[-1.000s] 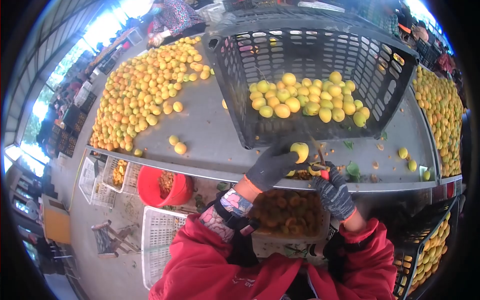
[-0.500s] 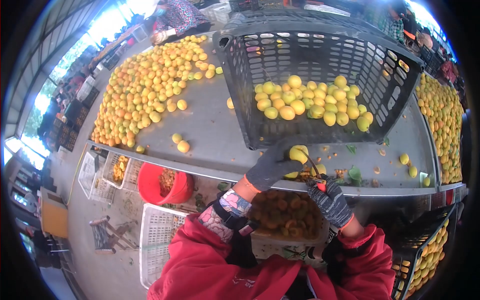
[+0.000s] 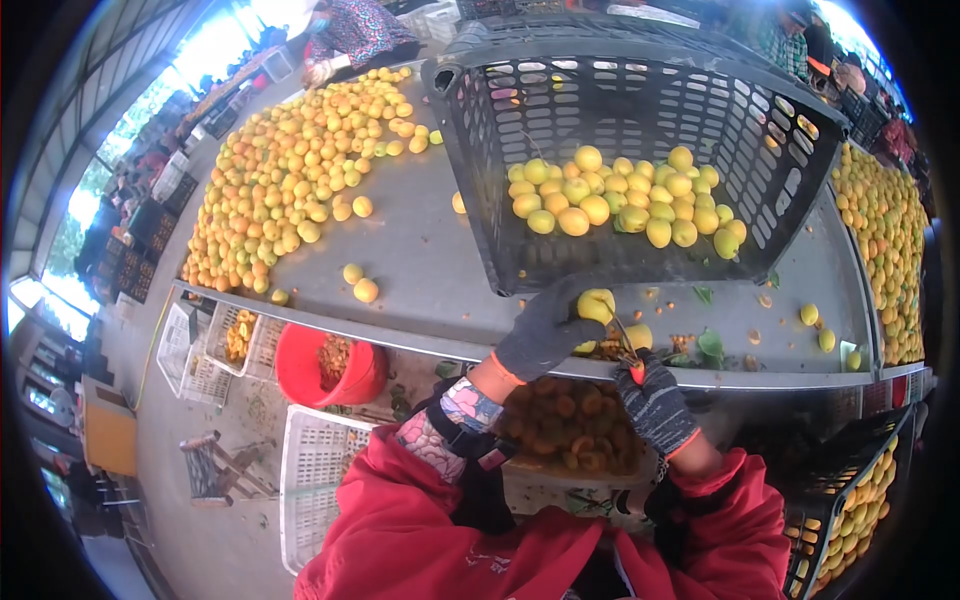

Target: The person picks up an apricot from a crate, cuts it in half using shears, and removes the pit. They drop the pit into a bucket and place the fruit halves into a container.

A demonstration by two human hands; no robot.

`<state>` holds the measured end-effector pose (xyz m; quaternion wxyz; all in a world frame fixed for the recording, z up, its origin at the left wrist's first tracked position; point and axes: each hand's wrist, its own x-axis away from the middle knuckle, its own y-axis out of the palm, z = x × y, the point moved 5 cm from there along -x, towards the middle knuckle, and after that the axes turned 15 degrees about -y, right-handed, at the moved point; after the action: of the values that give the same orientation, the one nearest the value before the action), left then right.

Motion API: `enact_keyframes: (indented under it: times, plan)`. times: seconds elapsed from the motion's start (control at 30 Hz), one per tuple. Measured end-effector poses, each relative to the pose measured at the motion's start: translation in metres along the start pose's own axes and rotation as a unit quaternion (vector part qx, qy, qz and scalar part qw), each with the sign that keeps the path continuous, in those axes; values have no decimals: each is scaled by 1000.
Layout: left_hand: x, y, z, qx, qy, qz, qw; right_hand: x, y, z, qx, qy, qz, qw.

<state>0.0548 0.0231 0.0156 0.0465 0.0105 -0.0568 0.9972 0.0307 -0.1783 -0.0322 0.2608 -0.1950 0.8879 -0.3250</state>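
My left hand, in a dark grey glove, is closed around a yellow apricot over the front edge of the metal table. In my right hand, also gloved, is a small knife with a red handle. Its thin blade points up, with the tip right at the held apricot. Pits and scraps lie on the tabletop behind the blade, beside another yellow apricot. Just beyond my hands a black plastic crate lies tipped toward me, with many apricots inside.
A large pile of apricots covers the table's left part. Below the edge stand a red bucket of pits, a white crate and a tub of halved apricots. A black crate of fruit is at right. Someone works across the table.
My right hand and the knife have shifted slightly left, close to the apricot. My left hand keeps its hold in nearly the same place.
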Motion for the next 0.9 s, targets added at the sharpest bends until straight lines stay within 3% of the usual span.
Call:
enact_keyframes:
  times: [0.13, 0.2, 0.33, 0.43, 0.53, 0.63, 0.73, 0.9]
  plan:
    - [2, 6, 0, 53, -33, -2, 998, 3, 6, 1, -10, -12, 15, 1000]
    - [3, 14, -4, 189, -87, -38, 977, 3, 8, 1, -33, -9, 15, 999]
    - [7, 38, -16, 472, -136, -131, 861, -2, 7, -16, -102, 42, 3, 994]
    - [7, 42, -15, 492, -147, -171, 841, 2, 10, -13, -104, 46, 19, 993]
    - [1, 29, -9, 371, -146, -183, 899, 0, 5, -7, -135, 49, -3, 990]
    - [-5, 12, -12, 111, -106, -108, 982, -9, -10, -14, -132, 56, -56, 988]
    - [-4, 17, -17, 152, -119, -77, 978, -7, -8, -15, -128, 54, -44, 989]
    - [2, 45, -29, 478, -146, -166, 850, 1, 14, -17, -153, 41, 35, 987]
